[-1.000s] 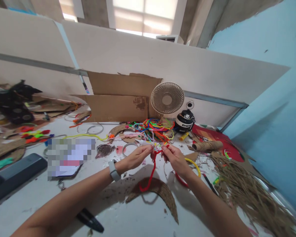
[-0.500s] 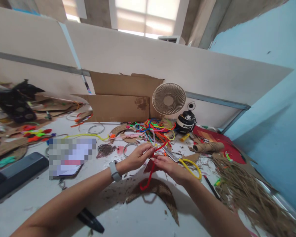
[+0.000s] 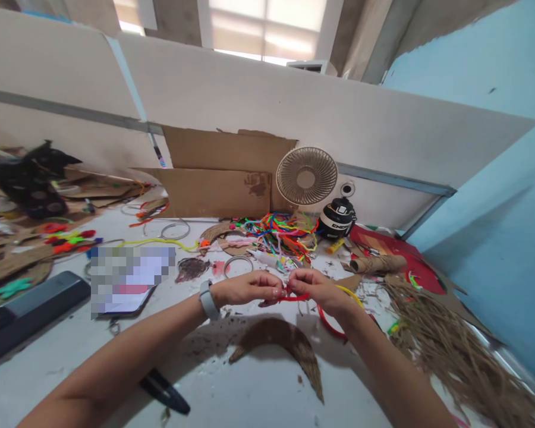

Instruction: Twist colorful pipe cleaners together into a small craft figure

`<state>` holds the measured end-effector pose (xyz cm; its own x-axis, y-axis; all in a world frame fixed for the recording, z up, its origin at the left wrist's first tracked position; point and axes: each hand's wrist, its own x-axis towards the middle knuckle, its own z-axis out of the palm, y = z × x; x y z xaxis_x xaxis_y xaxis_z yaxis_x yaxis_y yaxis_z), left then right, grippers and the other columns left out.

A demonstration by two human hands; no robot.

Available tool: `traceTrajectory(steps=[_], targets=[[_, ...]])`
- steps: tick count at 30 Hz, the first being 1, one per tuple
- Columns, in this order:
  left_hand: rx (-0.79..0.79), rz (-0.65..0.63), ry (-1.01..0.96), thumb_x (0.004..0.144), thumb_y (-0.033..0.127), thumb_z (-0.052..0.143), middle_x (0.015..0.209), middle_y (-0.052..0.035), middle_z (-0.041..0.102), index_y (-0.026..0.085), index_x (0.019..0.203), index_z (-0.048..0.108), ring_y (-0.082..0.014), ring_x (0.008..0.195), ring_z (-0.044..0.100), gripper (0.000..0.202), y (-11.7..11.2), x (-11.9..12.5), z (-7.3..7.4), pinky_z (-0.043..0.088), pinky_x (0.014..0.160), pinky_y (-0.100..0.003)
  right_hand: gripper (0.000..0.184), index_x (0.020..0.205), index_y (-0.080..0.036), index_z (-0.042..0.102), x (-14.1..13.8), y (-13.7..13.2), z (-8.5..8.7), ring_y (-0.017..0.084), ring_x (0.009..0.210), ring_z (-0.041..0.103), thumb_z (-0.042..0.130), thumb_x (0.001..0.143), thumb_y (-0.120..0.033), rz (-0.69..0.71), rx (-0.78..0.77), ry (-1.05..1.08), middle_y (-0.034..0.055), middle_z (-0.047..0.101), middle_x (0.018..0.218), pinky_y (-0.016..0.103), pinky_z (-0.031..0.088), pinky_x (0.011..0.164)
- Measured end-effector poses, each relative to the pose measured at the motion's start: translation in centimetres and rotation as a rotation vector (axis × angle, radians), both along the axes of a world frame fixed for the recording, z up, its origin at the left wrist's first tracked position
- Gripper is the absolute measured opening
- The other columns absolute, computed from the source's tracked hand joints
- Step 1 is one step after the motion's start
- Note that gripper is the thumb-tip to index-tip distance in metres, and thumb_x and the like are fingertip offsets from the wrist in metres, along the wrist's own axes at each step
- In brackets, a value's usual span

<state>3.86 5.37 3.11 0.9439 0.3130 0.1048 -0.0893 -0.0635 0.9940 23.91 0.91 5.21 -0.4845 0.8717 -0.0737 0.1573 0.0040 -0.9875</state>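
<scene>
My left hand (image 3: 249,289), with a grey watch band on its wrist, pinches a red pipe cleaner (image 3: 296,298). Fingertip to fingertip with it, my right hand (image 3: 317,288) is closed on the same pipe cleaner. The red strand runs between the fingers, and a loose length curves out beside my right wrist. Below both hands lies a brown, crescent-shaped piece (image 3: 289,336) on the white table. Yellow-handled scissors (image 3: 351,293) are partly hidden behind my right hand. What exactly the fingertips cover is hidden.
Behind the hands lies a tangled heap of coloured pipe cleaners (image 3: 276,229), near a small fan (image 3: 306,176). Metal rings (image 3: 238,267) and a phone (image 3: 134,285) are on the left. A cardboard roll (image 3: 378,263) and brown fibre strands (image 3: 455,345) occupy the right side.
My right hand has come up against the left fingertips. The red pipe cleaner's tail, which hung down over the crescent, now curves out to the right beneath my right hand.
</scene>
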Motion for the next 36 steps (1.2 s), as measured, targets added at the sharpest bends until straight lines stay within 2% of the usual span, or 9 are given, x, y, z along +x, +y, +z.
traceTrajectory(steps=[4,9,12,15,19,22,26,28,36], targets=[[0.092,-0.056,0.134,0.081,0.047,0.05,0.055,0.0038,0.041,0.013,0.062,0.047,-0.0063,0.051,0.034,0.039,0.2,0.2,-0.2,0.027,0.048,-0.019,0.035,0.071,-0.014,0.053,0.2,-0.1,0.8,0.008,0.054,0.031,0.053,0.079,-0.048,0.041,0.118,-0.18,-0.0047,0.039,0.06,0.021,0.025,0.05],[0.071,0.186,-0.015,0.086,0.05,0.038,0.065,-0.0022,0.055,0.01,0.071,0.055,-0.0101,0.06,0.049,0.046,0.7,0.5,-0.8,0.04,0.062,-0.023,0.034,0.072,-0.015,0.052,0.7,-0.3,1.6,0.01,0.057,0.036,0.048,0.083,-0.046,-0.143,0.29,-0.244,-0.0031,0.042,0.062,0.022,0.029,0.053],[0.056,0.244,-0.103,0.09,0.047,0.029,0.073,-0.0061,0.059,0.009,0.077,0.059,-0.0131,0.068,0.054,0.05,0.7,0.5,-0.7,0.042,0.072,-0.027,0.032,0.072,-0.015,0.053,0.8,-0.4,1.9,0.01,0.058,0.038,0.047,0.085,-0.044,-0.193,0.391,-0.281,-0.0026,0.043,0.062,0.022,0.031,0.053],[0.075,0.26,-0.094,0.087,0.046,0.039,0.074,-0.0055,0.06,0.01,0.08,0.06,-0.0139,0.072,0.054,0.042,0.6,0.6,-0.8,0.041,0.074,-0.027,0.029,0.074,-0.015,0.055,0.8,-0.5,1.9,0.011,0.06,0.041,0.046,0.086,-0.04,-0.209,0.48,-0.344,-0.0017,0.045,0.064,0.022,0.033,0.054],[0.094,0.277,-0.037,0.084,0.044,0.047,0.068,-0.003,0.06,0.011,0.079,0.06,-0.0109,0.064,0.052,0.036,0.5,0.8,-1.2,0.041,0.065,-0.022,0.027,0.074,-0.015,0.056,0.8,-0.4,1.9,0.011,0.063,0.045,0.045,0.088,-0.036,-0.162,0.556,-0.418,0.0,0.051,0.067,0.022,0.036,0.058],[0.253,0.275,0.005,0.085,0.042,0.047,0.066,-0.0029,0.06,0.011,0.075,0.062,-0.0101,0.062,0.052,0.035,0.4,0.6,-1.0,0.041,0.062,-0.02,0.027,0.075,-0.015,0.056,0.7,-0.5,2.0,0.011,0.062,0.047,0.043,0.089,-0.035,-0.128,0.591,-0.467,0.0002,0.052,0.067,0.021,0.037,0.058],[0.566,0.265,0.019,0.085,0.039,0.048,0.068,-0.0046,0.064,0.013,0.071,0.065,-0.0124,0.069,0.056,0.034,0.2,0.4,-0.3,0.041,0.069,-0.021,0.026,0.075,-0.015,0.056,0.1,-0.9,2.1,0.012,0.065,0.049,0.043,0.09,-0.032,-0.1,0.695,-0.571,0.0014,0.054,0.069,0.022,0.038,0.06],[0.645,0.266,0.012,0.085,0.038,0.047,0.068,-0.0052,0.064,0.013,0.073,0.066,-0.0128,0.071,0.056,0.034,0.1,0.5,-0.1,0.041,0.07,-0.021,0.025,0.076,-0.015,0.055,0.0,-1.1,2.1,0.012,0.066,0.05,0.041,0.09,-0.031,-0.082,0.751,-0.622,0.0022,0.055,0.071,0.023,0.039,0.063],[0.61,0.323,-0.02,0.086,0.036,0.047,0.074,-0.0062,0.064,0.011,0.077,0.066,-0.0113,0.069,0.056,0.032,0.2,0.5,-0.3,0.042,0.066,-0.019,0.025,0.078,-0.016,0.054,0.8,-1.2,2.6,0.013,0.068,0.051,0.038,0.092,-0.03,-0.072,0.87,-0.741,0.0037,0.056,0.072,0.023,0.038,0.063]])
